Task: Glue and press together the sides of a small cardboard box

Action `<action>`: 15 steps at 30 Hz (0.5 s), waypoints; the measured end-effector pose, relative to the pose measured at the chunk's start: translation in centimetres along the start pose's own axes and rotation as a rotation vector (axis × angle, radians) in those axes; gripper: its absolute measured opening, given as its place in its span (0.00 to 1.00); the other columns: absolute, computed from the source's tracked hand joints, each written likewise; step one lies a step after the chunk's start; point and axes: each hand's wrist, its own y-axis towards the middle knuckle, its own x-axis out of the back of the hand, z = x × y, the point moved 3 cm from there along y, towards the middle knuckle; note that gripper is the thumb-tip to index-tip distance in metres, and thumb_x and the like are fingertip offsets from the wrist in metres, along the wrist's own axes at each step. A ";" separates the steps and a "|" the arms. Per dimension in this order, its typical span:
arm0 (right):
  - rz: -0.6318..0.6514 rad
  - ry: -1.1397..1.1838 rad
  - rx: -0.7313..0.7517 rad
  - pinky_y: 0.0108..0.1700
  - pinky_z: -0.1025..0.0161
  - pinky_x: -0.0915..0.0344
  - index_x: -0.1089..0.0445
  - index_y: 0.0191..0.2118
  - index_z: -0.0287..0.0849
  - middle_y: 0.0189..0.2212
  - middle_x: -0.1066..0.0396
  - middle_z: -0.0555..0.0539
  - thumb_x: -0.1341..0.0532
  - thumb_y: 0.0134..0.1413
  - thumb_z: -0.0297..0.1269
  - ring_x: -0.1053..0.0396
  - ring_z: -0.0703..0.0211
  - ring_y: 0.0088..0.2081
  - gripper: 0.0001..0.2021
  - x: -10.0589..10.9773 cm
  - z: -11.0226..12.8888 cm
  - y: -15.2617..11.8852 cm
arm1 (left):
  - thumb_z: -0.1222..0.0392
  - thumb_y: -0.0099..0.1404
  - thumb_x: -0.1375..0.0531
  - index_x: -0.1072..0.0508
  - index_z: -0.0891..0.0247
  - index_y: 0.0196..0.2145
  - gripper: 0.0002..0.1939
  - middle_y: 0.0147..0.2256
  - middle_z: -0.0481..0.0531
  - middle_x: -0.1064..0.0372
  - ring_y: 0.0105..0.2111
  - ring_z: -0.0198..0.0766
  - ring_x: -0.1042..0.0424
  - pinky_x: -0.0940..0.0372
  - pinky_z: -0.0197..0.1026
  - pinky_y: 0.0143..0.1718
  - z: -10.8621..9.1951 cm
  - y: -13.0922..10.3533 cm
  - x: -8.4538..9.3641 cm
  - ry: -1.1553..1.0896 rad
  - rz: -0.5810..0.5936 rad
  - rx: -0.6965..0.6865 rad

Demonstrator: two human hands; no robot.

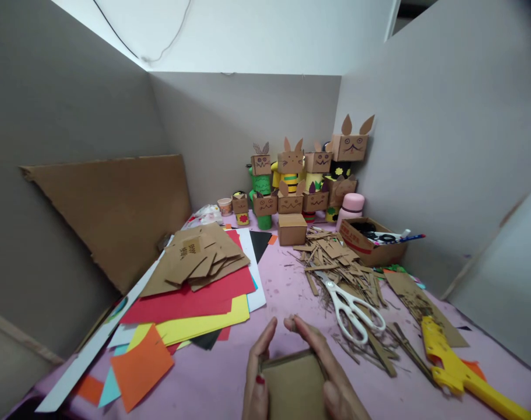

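A small brown cardboard box (295, 385) is held upright between my two hands at the bottom centre, just above the pink tabletop. My left hand (259, 373) presses its left side, with the thumb near the front and the fingers reaching past the far edge. On the right side my right hand (329, 370) grips in the same way. White-handled scissors (352, 309) lie to the right of the hands, over cardboard strips (335, 259). Farther right rests a yellow glue gun (451, 364).
Coloured paper (190, 306) and cardboard pieces (204, 256) are stacked at left. Several cardboard animal figures (290, 162) stand at the back, with a plain box (292, 229) before them. A pink bottle (351, 209) and a supply box (372, 248) stand right. Grey partitions (248, 116) surround the table.
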 end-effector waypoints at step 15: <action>-0.015 0.479 -0.108 0.65 0.50 0.54 0.42 0.62 0.59 0.63 0.42 0.49 0.50 0.57 0.63 0.48 0.53 0.65 0.30 0.4 -1.4 2.0 | 0.34 0.59 0.45 0.44 0.46 0.62 0.36 0.67 0.46 0.54 0.67 0.49 0.63 0.62 0.53 0.65 -1.0 0.0 -0.1 0.156 0.097 -0.434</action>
